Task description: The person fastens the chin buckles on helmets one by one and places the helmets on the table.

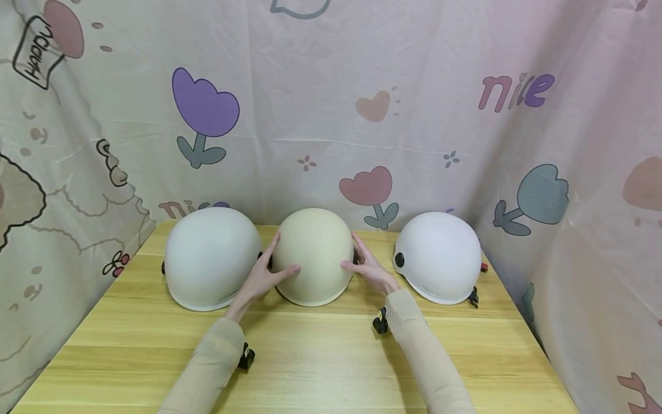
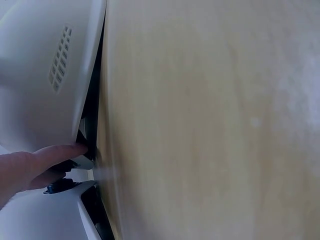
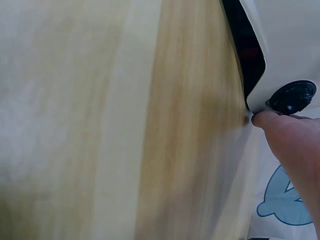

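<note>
Both hands, left (image 1: 262,278) and right (image 1: 368,266), press flat-fingered on the beige helmet (image 1: 314,253); nothing clasped. Squeeze evenly, lift straight, and clear the grey helmet (image 1: 211,256).

I see three helmets in row on tabletop (image 1: 320,368), before curtain (image 1: 331,115). Middle helmet (image 1: 314,253) between my hands: left hand (image 1: 261,279) on its left flank, right hand (image 1: 369,269) on right. Left helmet (image 1: 209,256) just beside; right helmet (image 1: 439,256) apart.

table (image 1: 320,368): light wood, plank grain, runs toward the back | backdrop: pale pink cloth curtain (image 1: 331,115) hung on three sides, creased | print: purple tulip (image 1: 204,112), pink tulip (image 1: 368,190), grey-blue tulip (image 1: 540,198), hearts, lettering | light: soft, even
</note>
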Demonstrator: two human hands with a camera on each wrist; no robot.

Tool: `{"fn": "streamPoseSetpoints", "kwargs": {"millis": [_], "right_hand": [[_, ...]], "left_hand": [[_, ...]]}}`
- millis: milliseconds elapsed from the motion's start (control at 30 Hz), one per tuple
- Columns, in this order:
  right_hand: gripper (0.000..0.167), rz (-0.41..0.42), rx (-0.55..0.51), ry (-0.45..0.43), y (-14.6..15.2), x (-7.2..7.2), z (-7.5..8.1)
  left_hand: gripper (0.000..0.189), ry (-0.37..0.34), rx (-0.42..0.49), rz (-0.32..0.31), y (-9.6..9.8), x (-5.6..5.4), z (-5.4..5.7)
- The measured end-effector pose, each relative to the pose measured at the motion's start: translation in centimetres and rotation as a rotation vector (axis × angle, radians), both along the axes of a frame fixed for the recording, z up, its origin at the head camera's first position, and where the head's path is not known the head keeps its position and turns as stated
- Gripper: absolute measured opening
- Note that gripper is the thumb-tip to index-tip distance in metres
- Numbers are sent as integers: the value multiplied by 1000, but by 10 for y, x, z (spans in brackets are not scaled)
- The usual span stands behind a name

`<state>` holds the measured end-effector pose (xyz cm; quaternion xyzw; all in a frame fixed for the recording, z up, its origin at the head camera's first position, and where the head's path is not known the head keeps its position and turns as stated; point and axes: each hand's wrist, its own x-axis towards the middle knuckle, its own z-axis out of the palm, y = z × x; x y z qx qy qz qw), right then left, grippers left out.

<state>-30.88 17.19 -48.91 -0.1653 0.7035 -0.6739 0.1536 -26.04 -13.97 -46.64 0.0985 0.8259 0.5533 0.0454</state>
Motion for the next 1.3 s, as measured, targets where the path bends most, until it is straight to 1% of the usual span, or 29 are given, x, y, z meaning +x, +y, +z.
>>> {"fn": "streamPoseSetpoints", "kwargs": {"millis": [400, 800, 1067, 1300], "right_hand": [[96, 11, 7, 5, 2, 0, -1], [94, 14, 21, 10, 2, -1, -1], [95, 14, 26, 20, 3, 1, 1], [92, 5, 39, 27, 2, 3, 2]], "left_hand": [[102, -21, -8, 11, 2, 1, 2], [102, -12, -31, 14, 1, 3, 3], [102, -5, -22, 7, 1, 2, 3], [103, 2, -25, 12, 2, 5, 3]]}}
